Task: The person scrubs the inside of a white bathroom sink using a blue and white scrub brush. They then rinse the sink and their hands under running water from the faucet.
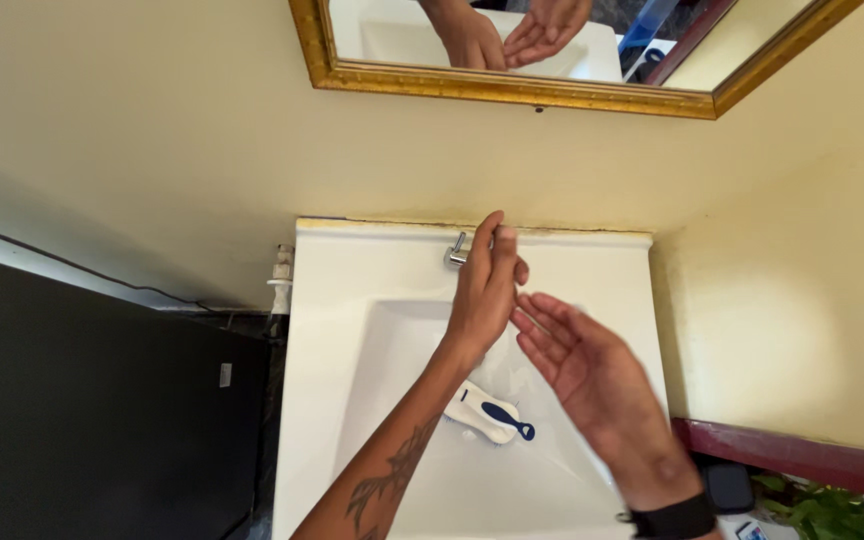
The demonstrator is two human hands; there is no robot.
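**Head view: both hands bare over the basin, brush lying unheld below them**

Head view, centre of frame: the left hand (487, 285) is raised over the white sink (352, 300), fingers extended and together, pointing toward the upper edge of the frame; nothing is grasped. Its fingertips sit just before the chrome tap (457, 251) at the back rim; contact with the tap cannot be confirmed.

Right of centre: the right hand (582, 375) is held palm-up, fingers released and slightly spread, holding nothing. Its fingertips lie just beside the heel of the left hand, close to touching. A black wristband (674, 520) circles the right wrist at the lower edge.

Lower centre: a white and blue scrub brush (489, 414) rests in the basin, below both hands in the frame and apart from each. Its long axis runs diagonally from upper left to lower right, blue handle tip toward the lower right. The left forearm crosses just beside its upper-left end; in the frame the right palm is only slightly farther from the brush than the left wrist.

Upper edge: a gold-framed mirror (512, 88) reflects both hands
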